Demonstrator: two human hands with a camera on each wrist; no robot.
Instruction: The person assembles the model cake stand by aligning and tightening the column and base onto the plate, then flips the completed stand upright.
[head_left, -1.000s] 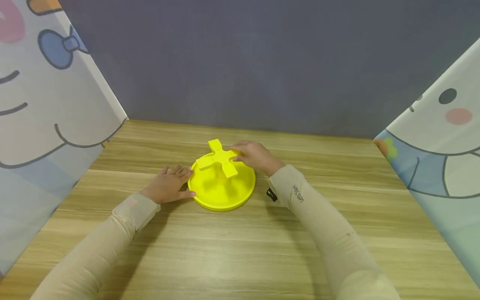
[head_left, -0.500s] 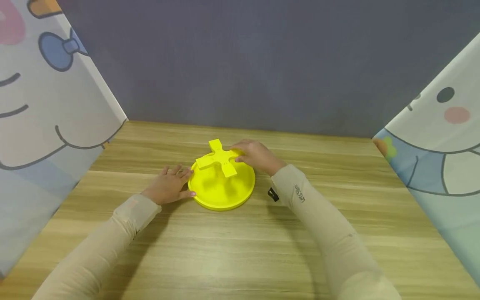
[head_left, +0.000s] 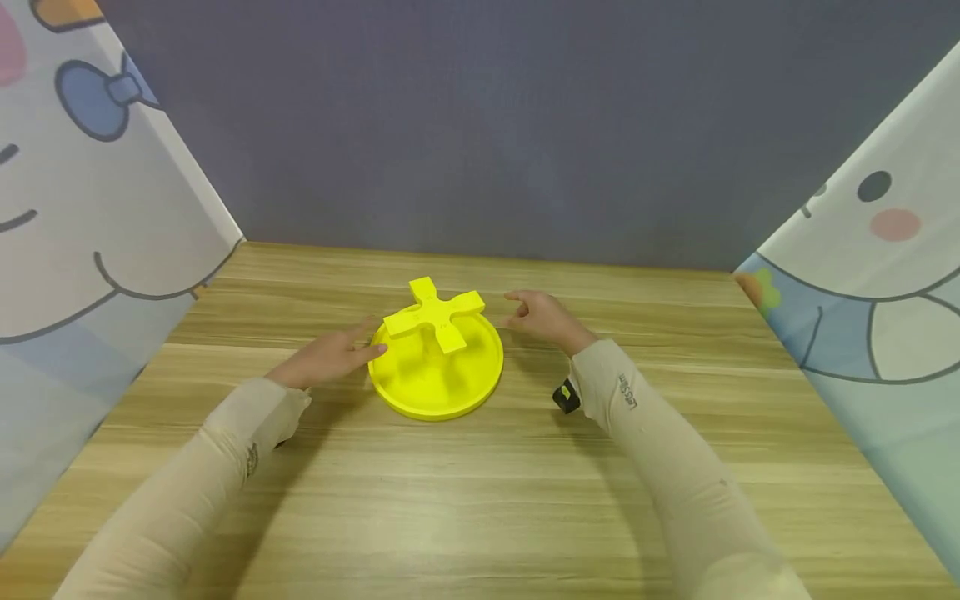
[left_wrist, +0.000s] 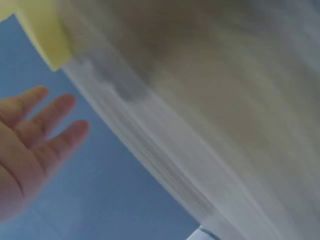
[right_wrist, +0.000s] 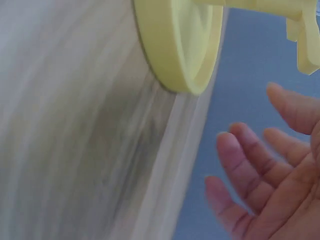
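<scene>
A yellow round dish-like base [head_left: 437, 407] lies on the wooden table. Above it, on a central stem, sits a yellow four-armed cross [head_left: 435, 313]. My left hand [head_left: 324, 358] hovers at the base's left side, fingers extended; its thumb tip overlaps the rim in the head view, and whether it touches cannot be told. In the left wrist view, the fingers [left_wrist: 57, 107] are apart from a cropped yellow piece [left_wrist: 47, 37]. To the right, my right hand [head_left: 551, 321] is clear of the base and cross, fingers loosely bent; the right wrist view shows the palm holding nothing.
The wooden table [head_left: 420, 517] spreads around the base. A grey panel [head_left: 495, 133] stands behind it, and cartoon-printed panels flank it at the left [head_left: 127, 200] and right [head_left: 885, 317]. A black strap piece [head_left: 566, 396] hangs under the right wrist.
My right hand has let go of the cross's right arm and moved off to the right. The left hand's spread fingers have come off the rim, lifting and turning slightly.
</scene>
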